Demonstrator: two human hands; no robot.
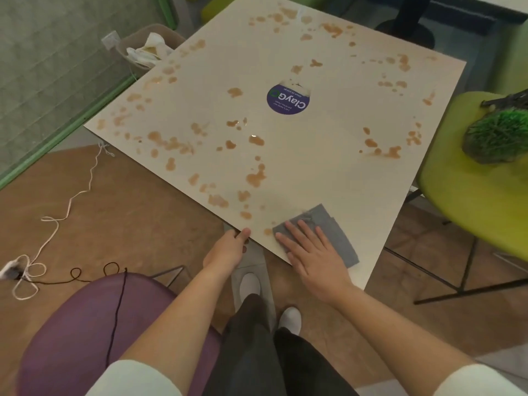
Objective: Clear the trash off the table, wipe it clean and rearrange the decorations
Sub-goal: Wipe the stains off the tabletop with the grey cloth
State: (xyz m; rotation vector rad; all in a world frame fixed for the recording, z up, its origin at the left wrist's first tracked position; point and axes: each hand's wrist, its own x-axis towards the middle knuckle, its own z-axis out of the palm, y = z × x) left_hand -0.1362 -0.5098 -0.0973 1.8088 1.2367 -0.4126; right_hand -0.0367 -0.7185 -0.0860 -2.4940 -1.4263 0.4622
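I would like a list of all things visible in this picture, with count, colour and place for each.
square white table: one, white, centre
brown spill stains: many, brown, across the table
round purple sticker: one, purple, table middle
grey wiping cloth: one, grey, table's near edge
bin with crumpled tissues: one, beige, beyond table's far-left edge
lime green chair: one, right
green spiky decoration: one, on the green chair
purple chair: one, lower left
white cord: one, floor, left
left hand: grips table edge
right hand: flat on the cloth
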